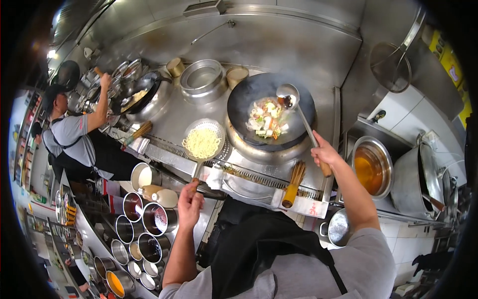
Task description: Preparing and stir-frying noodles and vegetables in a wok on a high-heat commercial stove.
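My right hand (324, 150) grips the wooden-handled end of a steel ladle (307, 121). The ladle's bowl, with dark brown liquid in it, is over the right part of a black wok (239, 99). Steam rises from the wok, where sliced vegetables and pale pieces of food (267, 119) lie in the middle. My left hand (189, 205) is closed around the wooden handle end of a perforated strainer (225, 131). A mound of yellow noodles (201, 143) sits in the strainer, left of the wok and above the range's front edge.
A bamboo wok brush (293, 185) lies on the front ledge by a cloth (213, 177). Sauce pots (160, 220) and squeeze bottles (167, 198) stand at left. A bowl of amber liquid (368, 170) sits right. A co-worker (76, 129) works at another wok (149, 91).
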Tool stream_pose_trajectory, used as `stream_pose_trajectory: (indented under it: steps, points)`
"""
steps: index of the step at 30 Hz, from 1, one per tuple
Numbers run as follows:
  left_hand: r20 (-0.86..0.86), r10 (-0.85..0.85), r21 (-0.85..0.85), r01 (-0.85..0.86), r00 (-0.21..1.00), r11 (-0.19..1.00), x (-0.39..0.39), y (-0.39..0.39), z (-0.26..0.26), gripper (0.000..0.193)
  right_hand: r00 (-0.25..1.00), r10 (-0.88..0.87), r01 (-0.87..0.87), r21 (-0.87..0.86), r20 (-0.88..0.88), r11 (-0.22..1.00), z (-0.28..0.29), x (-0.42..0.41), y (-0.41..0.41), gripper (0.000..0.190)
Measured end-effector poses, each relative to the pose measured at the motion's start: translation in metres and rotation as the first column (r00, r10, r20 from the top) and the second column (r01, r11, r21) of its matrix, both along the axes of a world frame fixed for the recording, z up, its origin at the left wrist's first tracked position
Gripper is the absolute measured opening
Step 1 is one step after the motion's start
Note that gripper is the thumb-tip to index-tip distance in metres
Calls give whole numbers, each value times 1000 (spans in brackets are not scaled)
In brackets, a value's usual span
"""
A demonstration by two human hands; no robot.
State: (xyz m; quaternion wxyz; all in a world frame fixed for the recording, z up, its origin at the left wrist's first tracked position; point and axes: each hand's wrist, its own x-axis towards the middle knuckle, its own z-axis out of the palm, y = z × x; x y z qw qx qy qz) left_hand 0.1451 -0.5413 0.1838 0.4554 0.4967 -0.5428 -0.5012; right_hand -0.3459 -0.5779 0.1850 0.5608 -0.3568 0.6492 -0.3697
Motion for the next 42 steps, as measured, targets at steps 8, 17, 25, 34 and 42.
stream_pose_trajectory:
  steps: [8,17,25,34,42]
  points:
    - [144,-324,91,314,935,945,-8,-24,-10,30,989,28,-31,-19,-147,999,-40,69,28,83]
    - [337,-538,-131,604,773,786,-30,-118,46,30,909,-69,20,-121,-412,992,-46,87,-2,79]
    - [312,-713,-46,760,627,648,-9,-165,3,37,915,-129,98,99,382,990,-18,126,6,83]
    - [31,-517,-78,518,855,852,-59,-177,-32,27,473,-277,-97,-362,-836,927,-94,118,-8,82]
    - [678,-339,-112,548,652,829,-163,-194,-82,28,868,-192,178,74,459,981,-22,136,5,81]
